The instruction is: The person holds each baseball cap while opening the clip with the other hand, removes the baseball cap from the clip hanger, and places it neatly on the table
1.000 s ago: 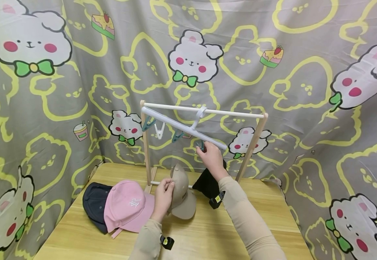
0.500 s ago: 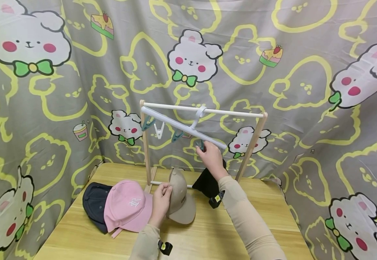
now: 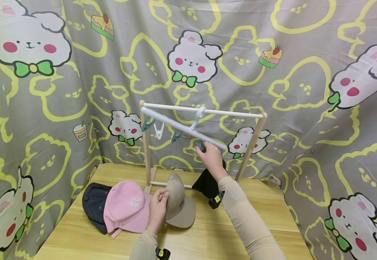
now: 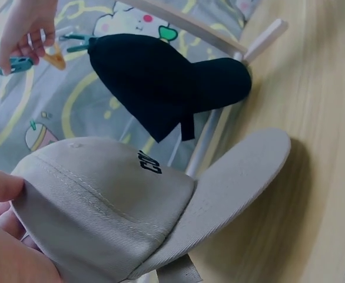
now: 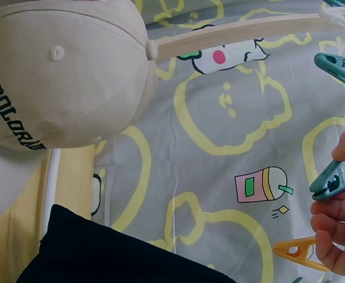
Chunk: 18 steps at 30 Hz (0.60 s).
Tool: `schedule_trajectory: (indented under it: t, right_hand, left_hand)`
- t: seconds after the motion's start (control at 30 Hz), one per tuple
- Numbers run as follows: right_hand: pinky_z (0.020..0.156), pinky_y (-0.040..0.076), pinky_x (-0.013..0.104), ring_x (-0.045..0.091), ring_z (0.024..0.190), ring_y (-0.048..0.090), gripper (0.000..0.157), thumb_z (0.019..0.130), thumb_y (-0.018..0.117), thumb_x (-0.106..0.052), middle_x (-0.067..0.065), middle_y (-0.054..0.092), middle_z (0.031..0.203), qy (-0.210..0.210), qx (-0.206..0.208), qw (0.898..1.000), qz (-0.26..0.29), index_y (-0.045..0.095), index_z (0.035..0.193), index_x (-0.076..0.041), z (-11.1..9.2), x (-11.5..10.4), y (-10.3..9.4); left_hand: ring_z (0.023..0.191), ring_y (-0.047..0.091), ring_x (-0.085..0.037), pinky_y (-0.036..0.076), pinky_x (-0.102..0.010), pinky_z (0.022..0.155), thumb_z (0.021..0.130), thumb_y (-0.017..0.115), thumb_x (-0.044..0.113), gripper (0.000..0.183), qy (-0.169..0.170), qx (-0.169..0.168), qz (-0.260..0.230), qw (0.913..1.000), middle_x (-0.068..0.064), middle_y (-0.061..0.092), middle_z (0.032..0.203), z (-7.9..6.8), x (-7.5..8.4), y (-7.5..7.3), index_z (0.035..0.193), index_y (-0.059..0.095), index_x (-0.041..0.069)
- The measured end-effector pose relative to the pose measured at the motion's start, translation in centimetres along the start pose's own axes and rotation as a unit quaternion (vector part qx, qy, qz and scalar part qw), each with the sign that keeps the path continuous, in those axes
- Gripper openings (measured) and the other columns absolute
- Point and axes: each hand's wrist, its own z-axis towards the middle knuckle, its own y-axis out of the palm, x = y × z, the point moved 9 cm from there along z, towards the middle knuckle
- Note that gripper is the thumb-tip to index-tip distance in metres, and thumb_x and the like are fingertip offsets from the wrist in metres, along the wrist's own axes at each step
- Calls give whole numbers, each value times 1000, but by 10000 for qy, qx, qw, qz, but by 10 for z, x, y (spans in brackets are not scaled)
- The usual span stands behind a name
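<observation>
In the head view my left hand (image 3: 158,206) holds a beige baseball cap (image 3: 177,202) by the side of its crown, brim pointing down and right. Dark lettering marks the front of that beige cap (image 4: 108,194) in the left wrist view. My right hand (image 3: 212,157) is raised at the low end of a white clip hanger (image 3: 182,127). Thumb and fingers pinch a teal clip (image 5: 331,180); a yellow clip (image 5: 299,252) sits beside the lower fingers. Behind the beige cap, a black cap (image 4: 149,71) hangs from another teal clip (image 4: 78,42).
The hanger hooks over the white top bar (image 3: 172,107) of a wooden rack and slopes down to the right. Teal and white clips (image 3: 159,130) hang along its left part. A pink cap (image 3: 126,206) and a navy cap (image 3: 94,206) lie on the table (image 3: 78,231) at left.
My left hand has lowered and drifted a little left, bringing the beige cap down with it. The right hand stays on the teal clip.
</observation>
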Motion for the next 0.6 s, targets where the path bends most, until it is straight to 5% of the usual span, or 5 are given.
schedule_trajectory:
  t: [0.23, 0.47, 0.6]
  right_hand:
    - [51, 31, 29, 18, 55, 39, 37, 93, 61, -35, 3, 42, 66, 21, -17, 10000, 2, 42, 70, -13, 0, 0, 0]
    - [52, 32, 29, 18, 55, 40, 36, 94, 60, -35, 3, 43, 66, 15, -43, 10000, 28, 43, 70, -13, 0, 0, 1]
    - [52, 32, 29, 18, 54, 39, 37, 94, 60, -35, 3, 42, 65, -7, -26, 9999, 112, 42, 70, -13, -1, 1, 1]
  left_hand:
    - [96, 69, -19, 50, -15, 82, 97, 57, 10, 22, -191, 181, -54, 9996, -23, 70, 110, -2, -13, -11, 112, 62, -5]
    - [105, 67, -32, 52, -41, 96, 99, 56, 14, 26, -252, 204, 18, 9995, -24, 68, 115, -7, -18, -18, 116, 60, -5]
    - [106, 67, -32, 51, -43, 98, 99, 55, 15, 27, -369, 242, 32, 9990, -23, 68, 116, -9, -24, -21, 117, 60, -4]
